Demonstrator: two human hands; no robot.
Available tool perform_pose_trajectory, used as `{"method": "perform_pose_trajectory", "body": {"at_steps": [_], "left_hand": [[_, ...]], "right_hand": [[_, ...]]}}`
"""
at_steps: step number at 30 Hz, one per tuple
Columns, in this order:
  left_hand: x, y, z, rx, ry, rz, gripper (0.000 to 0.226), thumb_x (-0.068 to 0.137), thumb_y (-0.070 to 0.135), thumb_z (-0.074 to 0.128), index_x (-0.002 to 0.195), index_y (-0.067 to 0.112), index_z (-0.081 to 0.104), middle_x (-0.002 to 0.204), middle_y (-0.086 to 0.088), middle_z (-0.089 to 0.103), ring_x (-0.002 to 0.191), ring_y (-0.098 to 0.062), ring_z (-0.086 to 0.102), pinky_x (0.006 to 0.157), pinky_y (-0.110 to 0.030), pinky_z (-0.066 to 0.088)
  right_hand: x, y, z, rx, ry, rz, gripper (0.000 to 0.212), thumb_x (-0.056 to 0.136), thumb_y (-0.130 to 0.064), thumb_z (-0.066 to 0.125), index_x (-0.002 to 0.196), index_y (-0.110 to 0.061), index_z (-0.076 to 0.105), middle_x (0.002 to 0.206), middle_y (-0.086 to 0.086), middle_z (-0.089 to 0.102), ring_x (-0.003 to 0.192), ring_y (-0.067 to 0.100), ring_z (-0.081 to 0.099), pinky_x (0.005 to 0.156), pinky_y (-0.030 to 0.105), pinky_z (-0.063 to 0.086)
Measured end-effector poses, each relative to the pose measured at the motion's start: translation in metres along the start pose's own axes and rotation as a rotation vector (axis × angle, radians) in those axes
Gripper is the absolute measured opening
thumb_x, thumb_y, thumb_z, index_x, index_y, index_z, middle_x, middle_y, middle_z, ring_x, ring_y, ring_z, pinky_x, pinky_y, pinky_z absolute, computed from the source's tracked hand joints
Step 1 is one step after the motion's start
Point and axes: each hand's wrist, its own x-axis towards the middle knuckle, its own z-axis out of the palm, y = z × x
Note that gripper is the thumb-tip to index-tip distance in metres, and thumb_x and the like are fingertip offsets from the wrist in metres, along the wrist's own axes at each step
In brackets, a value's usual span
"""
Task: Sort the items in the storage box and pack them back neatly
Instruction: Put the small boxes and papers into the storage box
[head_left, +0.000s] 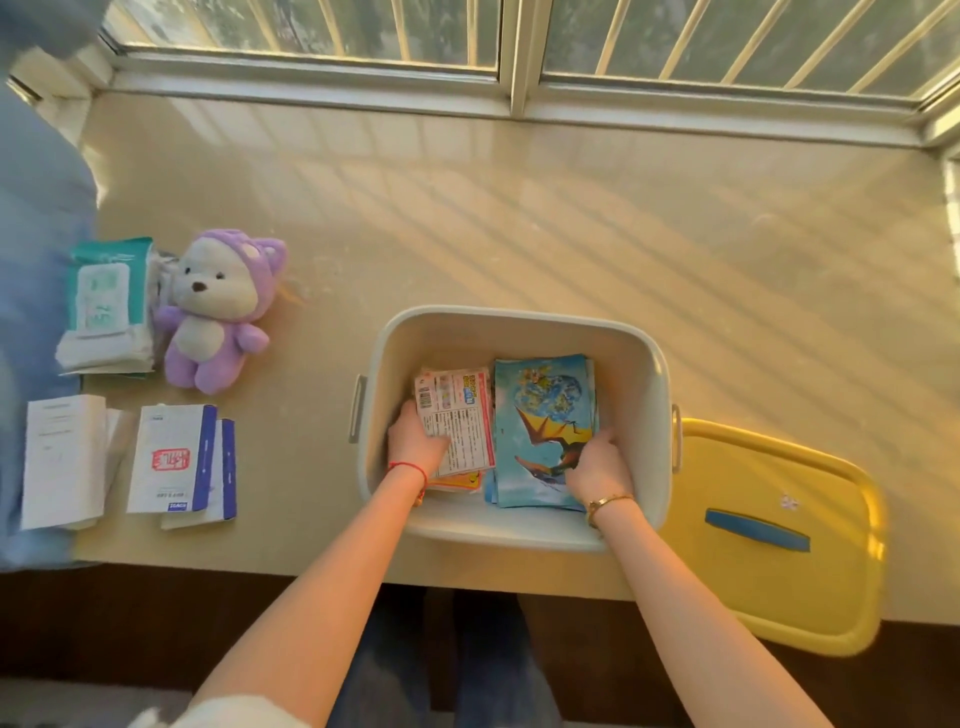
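The left hand is inside the off-white plastic storage box, its fingers curled over the near left edge of a stack of white and pink printed paper packets, gripping it. The right hand is also down in the box, just to the right of the left one, with its fingers closed on the near right corner of a stack of blue picture booklets showing an orange flying dinosaur. The two stacks lie flat on the box floor side by side, touching or nearly so, the packets under the left hand and the booklets under the right. A red string bracelet circles the left wrist and a gold-coloured watch the right. Just beyond the right hand, outside the box wall, a yellow plastic lid with a blue handle lies flat on the beige window ledge, partly over its near edge. Well to the left of the left hand sit white and blue paper boxes, a white folded leaflet, a purple and white plush bear and, furthest left, a green and white pack of wet wipes.
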Motion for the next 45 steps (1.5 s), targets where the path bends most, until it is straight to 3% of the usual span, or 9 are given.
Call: {"method": "perform_pose_trajectory", "body": {"at_steps": [6, 9, 13, 17, 21, 29, 38, 41, 45], "left_hand": [[-0.028, 0.001, -0.025, 0.144, -0.018, 0.243, 0.055, 0.078, 0.006, 0.065, 0.129, 0.017, 0.046, 0.127, -0.007, 0.059, 0.117, -0.026, 0.056, 0.101, -0.039, 0.046], [-0.056, 0.006, -0.048, 0.180, 0.022, 0.363, 0.049, 0.086, 0.013, 0.062, 0.133, 0.018, 0.048, 0.126, -0.001, 0.059, 0.113, -0.018, 0.058, 0.098, -0.035, 0.048], [-0.082, -0.002, -0.100, 0.080, 0.155, 0.521, 0.033, 0.088, 0.015, 0.058, 0.120, 0.024, 0.059, 0.112, 0.007, 0.065, 0.097, -0.008, 0.060, 0.087, -0.030, 0.053], [-0.083, -0.043, -0.165, 0.018, 0.292, 0.548, 0.030, 0.087, 0.013, 0.061, 0.116, 0.023, 0.061, 0.107, 0.007, 0.066, 0.090, -0.008, 0.060, 0.081, -0.026, 0.051], [-0.057, -0.114, -0.228, 0.030, 0.428, 0.438, 0.031, 0.085, 0.008, 0.060, 0.115, 0.017, 0.060, 0.111, 0.000, 0.064, 0.102, -0.017, 0.059, 0.088, -0.028, 0.046], [-0.006, -0.231, -0.303, 0.169, 0.396, 0.281, 0.041, 0.091, 0.027, 0.057, 0.129, 0.017, 0.050, 0.126, -0.004, 0.057, 0.120, -0.019, 0.050, 0.101, -0.037, 0.044], [0.021, -0.272, -0.308, 0.183, 0.316, 0.297, 0.037, 0.095, 0.027, 0.051, 0.130, 0.017, 0.050, 0.126, -0.003, 0.057, 0.120, -0.018, 0.051, 0.096, -0.033, 0.045], [0.023, -0.274, -0.304, 0.167, 0.305, 0.316, 0.036, 0.095, 0.026, 0.050, 0.129, 0.015, 0.050, 0.120, -0.003, 0.058, 0.112, -0.017, 0.055, 0.091, -0.030, 0.048], [0.025, -0.268, -0.290, 0.140, 0.215, 0.264, 0.043, 0.094, 0.029, 0.051, 0.134, 0.014, 0.046, 0.125, -0.004, 0.056, 0.114, -0.018, 0.055, 0.093, -0.031, 0.047]], "right_hand": [[-0.036, -0.008, -0.014, 0.111, 0.343, -0.283, 0.056, 0.088, -0.021, 0.063, 0.135, -0.004, 0.038, 0.130, 0.014, 0.046, 0.122, 0.029, 0.045, 0.100, 0.037, 0.041], [-0.066, -0.028, -0.020, 0.241, 0.420, -0.468, 0.047, 0.091, -0.020, 0.059, 0.134, -0.009, 0.046, 0.129, 0.008, 0.050, 0.121, 0.023, 0.044, 0.102, 0.034, 0.039], [-0.103, -0.065, -0.013, 0.254, 0.489, -0.651, 0.040, 0.091, -0.020, 0.058, 0.129, -0.009, 0.052, 0.123, 0.006, 0.054, 0.119, 0.021, 0.046, 0.103, 0.033, 0.038], [-0.143, -0.117, 0.012, 0.248, 0.524, -0.809, 0.030, 0.091, -0.021, 0.057, 0.121, -0.013, 0.055, 0.115, 0.003, 0.057, 0.111, 0.019, 0.049, 0.099, 0.028, 0.039], [-0.180, -0.176, 0.061, 0.278, 0.446, -0.932, 0.028, 0.092, -0.025, 0.057, 0.117, -0.012, 0.056, 0.110, 0.001, 0.056, 0.107, 0.016, 0.051, 0.096, 0.027, 0.041], [-0.199, -0.280, 0.181, 0.228, 0.181, -0.845, 0.043, 0.090, -0.041, 0.057, 0.123, -0.013, 0.053, 0.117, 0.001, 0.056, 0.110, 0.017, 0.052, 0.093, 0.024, 0.042], [-0.182, -0.333, 0.252, 0.204, 0.027, -0.558, 0.076, 0.073, -0.058, 0.070, 0.124, -0.008, 0.046, 0.119, 0.008, 0.051, 0.111, 0.024, 0.049, 0.096, 0.037, 0.044], [-0.179, -0.332, 0.263, 0.250, -0.002, -0.496, 0.072, 0.073, -0.045, 0.076, 0.126, -0.009, 0.044, 0.120, 0.007, 0.052, 0.113, 0.023, 0.049, 0.096, 0.037, 0.044], [-0.178, -0.319, 0.261, 0.330, 0.012, -0.443, 0.046, 0.080, -0.032, 0.072, 0.117, -0.014, 0.051, 0.113, 0.002, 0.059, 0.103, 0.019, 0.058, 0.082, 0.036, 0.050]]}}
